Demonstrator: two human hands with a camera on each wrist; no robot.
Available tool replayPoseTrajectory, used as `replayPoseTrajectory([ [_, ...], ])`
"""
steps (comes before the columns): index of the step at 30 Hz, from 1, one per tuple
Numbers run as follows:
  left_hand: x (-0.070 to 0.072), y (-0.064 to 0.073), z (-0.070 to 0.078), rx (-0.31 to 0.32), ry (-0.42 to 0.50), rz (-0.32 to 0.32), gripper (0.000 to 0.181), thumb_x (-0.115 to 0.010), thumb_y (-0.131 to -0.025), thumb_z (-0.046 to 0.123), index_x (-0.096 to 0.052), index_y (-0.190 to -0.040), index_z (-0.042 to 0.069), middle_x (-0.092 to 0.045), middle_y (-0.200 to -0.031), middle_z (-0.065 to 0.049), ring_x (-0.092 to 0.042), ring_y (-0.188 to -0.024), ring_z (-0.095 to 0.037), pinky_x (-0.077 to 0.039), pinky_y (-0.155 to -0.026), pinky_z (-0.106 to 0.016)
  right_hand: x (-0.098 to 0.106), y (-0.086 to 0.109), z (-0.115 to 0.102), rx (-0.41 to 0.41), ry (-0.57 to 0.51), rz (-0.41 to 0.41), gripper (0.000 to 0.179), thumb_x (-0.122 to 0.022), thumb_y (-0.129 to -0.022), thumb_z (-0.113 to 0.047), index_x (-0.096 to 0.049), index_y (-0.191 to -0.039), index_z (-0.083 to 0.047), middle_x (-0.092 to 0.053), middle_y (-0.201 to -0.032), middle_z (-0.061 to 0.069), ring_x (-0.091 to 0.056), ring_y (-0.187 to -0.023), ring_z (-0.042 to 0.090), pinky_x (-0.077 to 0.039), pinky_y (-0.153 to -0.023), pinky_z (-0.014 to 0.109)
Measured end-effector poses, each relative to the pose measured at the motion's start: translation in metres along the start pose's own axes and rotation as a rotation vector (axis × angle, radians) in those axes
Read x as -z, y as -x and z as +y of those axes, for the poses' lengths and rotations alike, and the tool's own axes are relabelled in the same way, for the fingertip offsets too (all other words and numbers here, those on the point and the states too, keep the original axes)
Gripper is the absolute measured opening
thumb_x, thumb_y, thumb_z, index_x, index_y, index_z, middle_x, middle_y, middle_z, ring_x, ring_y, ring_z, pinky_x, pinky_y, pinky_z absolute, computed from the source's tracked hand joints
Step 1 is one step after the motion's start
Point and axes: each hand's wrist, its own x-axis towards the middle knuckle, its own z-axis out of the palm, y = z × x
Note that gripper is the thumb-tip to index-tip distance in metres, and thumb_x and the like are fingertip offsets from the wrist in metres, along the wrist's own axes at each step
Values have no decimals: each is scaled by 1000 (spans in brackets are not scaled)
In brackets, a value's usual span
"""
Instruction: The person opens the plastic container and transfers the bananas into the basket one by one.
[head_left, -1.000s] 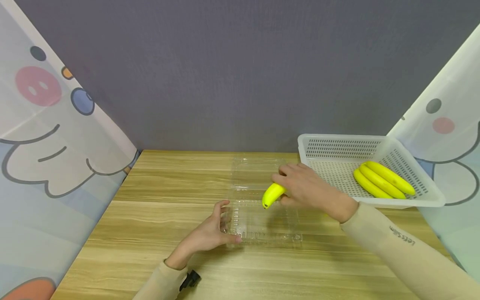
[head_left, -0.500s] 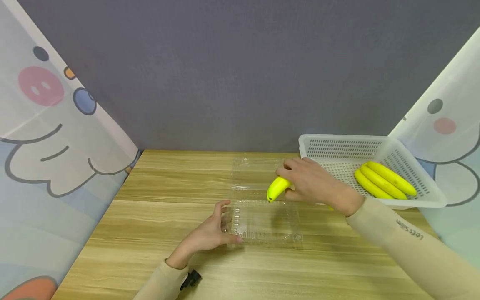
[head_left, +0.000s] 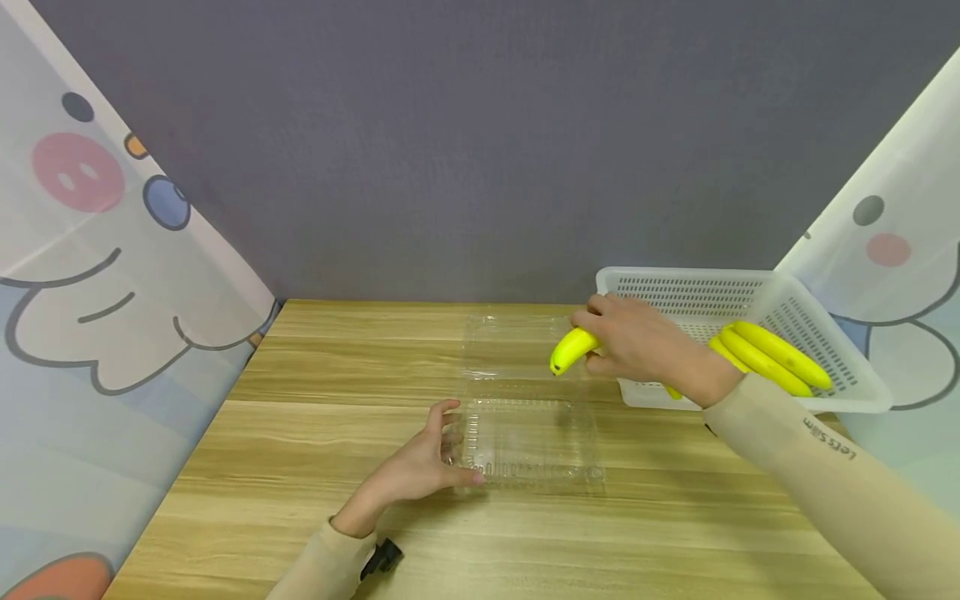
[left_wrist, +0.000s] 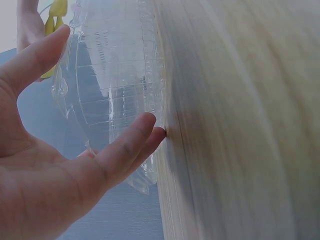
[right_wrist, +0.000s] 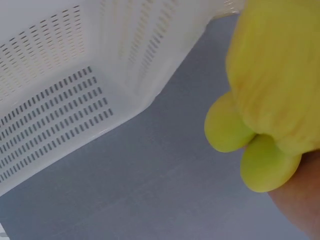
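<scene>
My right hand (head_left: 637, 337) holds a bunch of bananas (head_left: 573, 350) in the air, over the left part of the white basket. One banana tip sticks out past the fingers; most of the bunch is hidden behind the hand in the head view. Close up in the right wrist view, the bananas (right_wrist: 280, 75) show several rounded yellow ends. On the table, a clear plastic clamshell box (head_left: 528, 437) lies with its lid (head_left: 513, 346) folded back. My left hand (head_left: 420, 467) rests spread around its left end, thumb at the front corner and fingers at the side.
The white perforated basket (head_left: 832, 400) stands at the back right, with several bananas (head_left: 772, 358) in its right part. A grey wall (head_left: 450, 150) closes off the back of the wooden table (head_left: 337, 358). Patterned sheets (head_left: 67, 317) hang at both sides.
My right hand has moved right and back with the bananas, away from the clear box and toward the basket. My left hand and the box have stayed in place.
</scene>
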Motion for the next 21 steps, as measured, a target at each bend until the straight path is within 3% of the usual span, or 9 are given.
replayPoseTrajectory([
  [9,0,1,1,8,6,7,111,-86,-84,26,-6,-159,10,-18,-161,-31,-34,-142,-52,-40,-109,-61,0,2,14,-60,17,-47,29,-75,-78,-20,-57,-101,-15,-48,-87,2,-44,-77,22,-41,-68,38],
  [21,-1,1,1,18,1,3,111,-86,-84,27,-5,-159,11,-17,-162,-31,-34,-142,-53,-41,-108,-62,-2,7,27,-77,56,-62,31,-73,-81,-20,-58,-108,-14,-45,-87,1,-42,-77,21,-38,-69,37],
])
